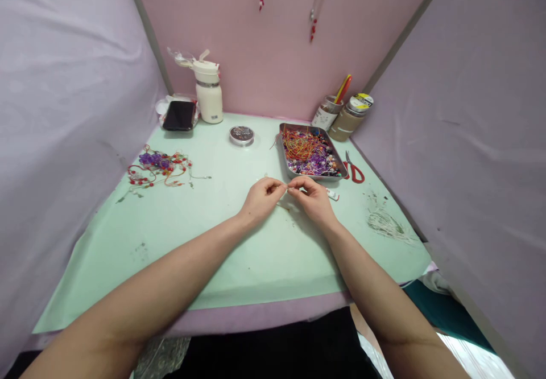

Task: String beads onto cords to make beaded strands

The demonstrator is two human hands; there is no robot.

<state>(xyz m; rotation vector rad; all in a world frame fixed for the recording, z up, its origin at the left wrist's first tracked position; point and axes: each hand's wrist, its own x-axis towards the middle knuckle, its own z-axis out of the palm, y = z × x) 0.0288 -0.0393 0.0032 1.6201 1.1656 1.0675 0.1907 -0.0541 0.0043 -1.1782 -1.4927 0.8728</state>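
Both hands meet at the middle of the pale green mat (239, 254). My left hand (261, 197) is closed in a pinch, and my right hand (313, 197) pinches too, fingertips almost touching. Between them runs a thin pale cord (286, 188), too fine to make out clearly; a short length of it trails onto the mat under the hands. A metal tray (285, 140) with orange cords and purple beads lies just beyond my right hand.
Red-handled scissors (353, 169) lie right of the tray. A small round tin (242, 135), a white bottle (209, 94), a black phone (179, 115) and two jars (341, 118) stand at the back. Beaded strands (157, 168) lie left; pale thread scraps (386, 222) right. Cloth walls close in.
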